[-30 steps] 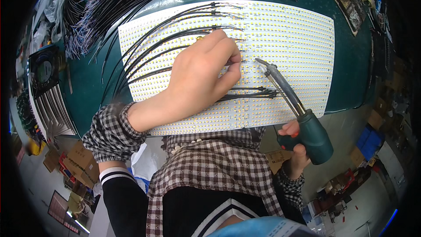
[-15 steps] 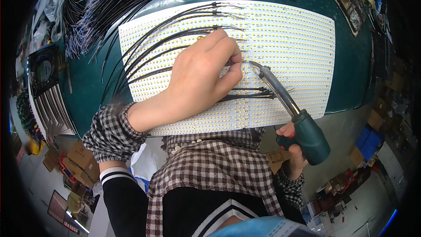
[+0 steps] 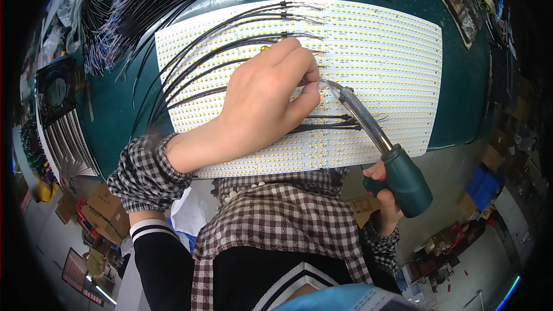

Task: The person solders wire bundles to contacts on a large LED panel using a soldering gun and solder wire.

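Observation:
A white LED panel (image 3: 380, 69) with rows of small yellow LEDs lies in front of me. Over its middle, my left hand (image 3: 262, 95) is closed in a pinch around the end of a black cable (image 3: 214, 90); the fingers hide most of that end. My right hand (image 3: 389, 207) grips a green-handled soldering gun (image 3: 406, 181). The gun's tip points up and left, close to my left fingertips; I cannot tell whether it touches the wire. More black cables (image 3: 230, 27) with stripped ends lie across the panel's left half, and several loose ends (image 3: 345, 122) rest below my hand.
Behind the panel, a big bundle of black cables (image 3: 173, 0) spreads over the green table (image 3: 118, 106). A fan (image 3: 56, 92) sits at the left edge beside stacked white strips (image 3: 68, 144). At the far right is a stained, worn block (image 3: 459, 8). Cardboard boxes (image 3: 106, 213) stand below.
Almost nothing differs. The soldering gun has shifted very slightly left, and my left fingertips have moved slightly right, with the cable still pinched.

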`<state>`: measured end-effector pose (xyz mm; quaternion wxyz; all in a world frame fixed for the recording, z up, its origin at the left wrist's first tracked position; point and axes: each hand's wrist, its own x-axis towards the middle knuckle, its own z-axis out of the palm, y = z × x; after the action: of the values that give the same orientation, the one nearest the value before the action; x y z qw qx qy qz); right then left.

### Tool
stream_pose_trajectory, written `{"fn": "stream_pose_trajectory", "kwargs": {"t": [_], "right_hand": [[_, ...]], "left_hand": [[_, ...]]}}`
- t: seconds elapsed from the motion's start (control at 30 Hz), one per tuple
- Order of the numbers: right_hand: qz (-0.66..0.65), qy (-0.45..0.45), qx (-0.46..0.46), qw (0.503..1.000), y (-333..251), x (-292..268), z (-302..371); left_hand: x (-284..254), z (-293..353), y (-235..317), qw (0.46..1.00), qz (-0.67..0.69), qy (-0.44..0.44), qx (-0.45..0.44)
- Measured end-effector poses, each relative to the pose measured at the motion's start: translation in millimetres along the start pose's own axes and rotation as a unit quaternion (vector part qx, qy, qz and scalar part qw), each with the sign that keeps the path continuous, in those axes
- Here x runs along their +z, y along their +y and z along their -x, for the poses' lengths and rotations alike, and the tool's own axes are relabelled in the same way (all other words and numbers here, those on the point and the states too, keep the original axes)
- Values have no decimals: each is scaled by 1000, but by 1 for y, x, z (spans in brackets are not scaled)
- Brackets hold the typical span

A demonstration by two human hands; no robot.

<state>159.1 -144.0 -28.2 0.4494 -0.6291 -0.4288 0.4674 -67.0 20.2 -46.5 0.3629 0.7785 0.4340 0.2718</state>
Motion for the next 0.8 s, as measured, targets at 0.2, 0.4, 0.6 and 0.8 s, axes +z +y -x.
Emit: {"fn": "stream_pose_trajectory", "kwargs": {"t": [0.2,0.4,0.6,0.8], "right_hand": [[-27,30,2,999,-5,2,2],[6,20,20,1000,-10,2,-6],[-36,66,24,997,-20,19,-13],[-329,31,19,944,45,-48,-4]], "left_hand": [[1,2,0,1000,6,-2,9],[5,-4,-2,1000,6,0,17],[-8,0,-2,1000,-15,17,3],[8,2,6,1000,12,2,-18]]}}
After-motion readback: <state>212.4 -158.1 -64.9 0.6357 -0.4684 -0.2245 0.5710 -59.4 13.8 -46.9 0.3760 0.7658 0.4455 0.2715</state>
